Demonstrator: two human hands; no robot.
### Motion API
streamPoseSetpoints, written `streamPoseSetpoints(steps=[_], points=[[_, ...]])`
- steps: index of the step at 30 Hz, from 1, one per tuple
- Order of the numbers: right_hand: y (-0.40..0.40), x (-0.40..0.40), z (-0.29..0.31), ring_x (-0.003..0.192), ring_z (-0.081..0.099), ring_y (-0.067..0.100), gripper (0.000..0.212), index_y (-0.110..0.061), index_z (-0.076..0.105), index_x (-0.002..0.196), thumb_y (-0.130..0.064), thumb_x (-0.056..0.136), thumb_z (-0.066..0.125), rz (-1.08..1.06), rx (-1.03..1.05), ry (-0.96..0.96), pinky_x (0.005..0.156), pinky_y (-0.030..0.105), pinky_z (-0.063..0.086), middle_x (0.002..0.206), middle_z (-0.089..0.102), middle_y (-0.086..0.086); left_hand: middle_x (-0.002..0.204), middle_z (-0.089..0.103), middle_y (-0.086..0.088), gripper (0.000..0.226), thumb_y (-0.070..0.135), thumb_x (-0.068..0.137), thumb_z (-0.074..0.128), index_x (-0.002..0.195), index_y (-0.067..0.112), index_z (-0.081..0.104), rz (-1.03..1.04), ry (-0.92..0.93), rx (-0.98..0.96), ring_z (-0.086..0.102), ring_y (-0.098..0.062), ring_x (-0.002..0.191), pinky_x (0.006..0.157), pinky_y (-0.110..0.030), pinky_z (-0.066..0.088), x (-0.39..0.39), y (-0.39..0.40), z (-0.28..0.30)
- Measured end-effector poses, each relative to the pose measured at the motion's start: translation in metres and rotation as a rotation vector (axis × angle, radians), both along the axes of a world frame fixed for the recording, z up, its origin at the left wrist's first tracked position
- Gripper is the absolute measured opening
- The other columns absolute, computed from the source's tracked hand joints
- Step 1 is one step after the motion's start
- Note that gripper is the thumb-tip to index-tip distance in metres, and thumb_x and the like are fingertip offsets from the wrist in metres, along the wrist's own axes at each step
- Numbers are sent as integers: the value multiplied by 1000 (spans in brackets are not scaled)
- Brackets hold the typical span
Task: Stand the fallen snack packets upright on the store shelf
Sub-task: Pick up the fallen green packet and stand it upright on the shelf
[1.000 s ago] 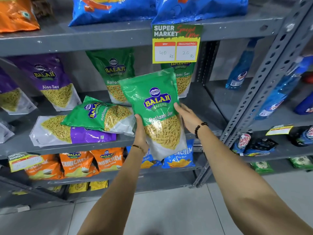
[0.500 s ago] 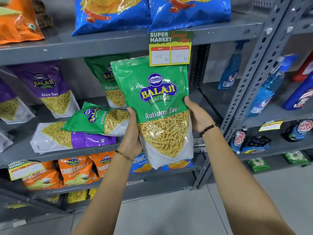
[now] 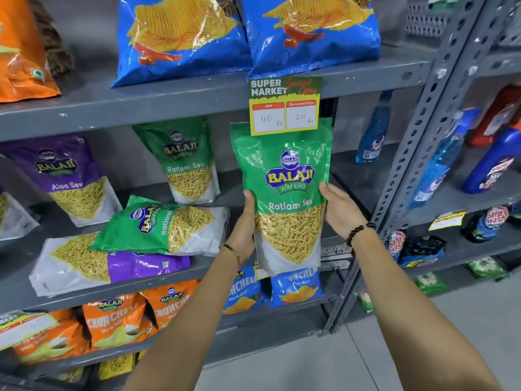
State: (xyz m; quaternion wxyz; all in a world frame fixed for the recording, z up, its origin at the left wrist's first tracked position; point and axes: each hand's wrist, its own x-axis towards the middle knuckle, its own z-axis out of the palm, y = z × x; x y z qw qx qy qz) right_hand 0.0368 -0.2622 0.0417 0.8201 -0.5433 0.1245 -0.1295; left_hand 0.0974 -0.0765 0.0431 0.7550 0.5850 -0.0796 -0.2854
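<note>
- Head view: my left hand [image 3: 243, 232] grips the left edge of a green Ratlami Sev packet [image 3: 284, 193], thumb on its front, and my right hand [image 3: 339, 210] clasps its right edge.
- I hold that packet upright in front of the middle shelf [image 3: 141, 280]; its top edge sits behind the yellow price tag [image 3: 284, 107] hanging from the shelf above, and its bottom hangs below the middle shelf's front lip.
- Through its clear lower window I see thin yellow sev filling the bottom half.
- On the middle shelf to the left, a second green packet [image 3: 160, 224] lies on its side, resting on a purple packet [image 3: 110, 262] that also lies flat.
- Behind them, a green packet [image 3: 184, 162] and a purple Aloo Sev packet [image 3: 69, 179] lean upright against the back wall.
- Two blue chip bags [image 3: 248, 32] sit on the top shelf.
</note>
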Motion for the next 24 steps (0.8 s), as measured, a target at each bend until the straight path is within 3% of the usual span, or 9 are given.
streamPoseSetpoints(steps=[5, 9, 12, 13, 15, 17, 20, 24], points=[[-31, 25, -3, 71, 70, 1, 21, -17, 63, 101, -17, 97, 42, -157, -42, 27, 61, 19, 55, 75, 76, -15, 123, 63, -2, 44, 55, 92, 30, 94, 33, 68, -57, -75, 54, 61, -20, 108, 105, -40, 42, 35, -36, -5], [-56, 50, -3, 75, 64, 3, 21, -20, 61, 101, -13, 97, 42, -183, -83, 51, 65, 19, 50, 72, 74, -21, 130, 56, -7, 42, 40, 97, 29, 118, 18, 58, -26, -65, 9, 55, -20, 116, 111, -40, 36, 59, -61, -10], [-68, 66, -2, 69, 64, 0, 22, -20, 62, 93, -9, 96, 43, -180, -63, 57, 62, 16, 50, 69, 74, -19, 121, 61, -1, 35, 38, 98, 30, 110, 25, 60, 2, -68, 15, 58, -18, 113, 113, -43, 35, 72, -73, -19], [-71, 71, -1, 71, 64, 1, 22, -20, 62, 93, -9, 96, 44, -184, -55, 58, 62, 15, 51, 70, 74, -19, 119, 61, 1, 35, 37, 98, 30, 111, 23, 60, 19, -59, 21, 60, -13, 107, 110, -39, 40, 74, -76, -20], [-75, 79, -1, 78, 63, 4, 22, -20, 63, 91, -8, 95, 45, -204, -38, 59, 67, 17, 52, 74, 74, -18, 121, 57, 3, 39, 32, 100, 28, 124, 15, 54, 48, -44, -25, 60, -3, 98, 89, -19, 53, 78, -80, -23], [-77, 83, -1, 82, 61, 5, 21, -21, 62, 89, -9, 95, 46, -226, -35, 64, 71, 19, 50, 79, 72, -16, 123, 54, 1, 43, 29, 100, 27, 132, 9, 46, 42, -29, -65, 59, -2, 95, 71, -9, 54, 80, -84, -25], [-78, 84, -3, 84, 60, 6, 20, -22, 60, 89, -8, 94, 46, -279, -17, 67, 73, 21, 48, 88, 68, -9, 122, 56, 0, 43, 29, 100, 28, 132, 8, 46, 28, -1, -77, 61, -2, 94, 70, -9, 54, 81, -87, -28], [-77, 78, -4, 87, 58, 9, 20, -19, 62, 94, -8, 94, 46, -290, -42, 75, 78, 25, 47, 97, 63, -4, 104, 65, 3, 31, 23, 98, 39, 120, 9, 54, 55, -7, -58, 64, -4, 89, 72, -13, 55, 77, -81, -28]])
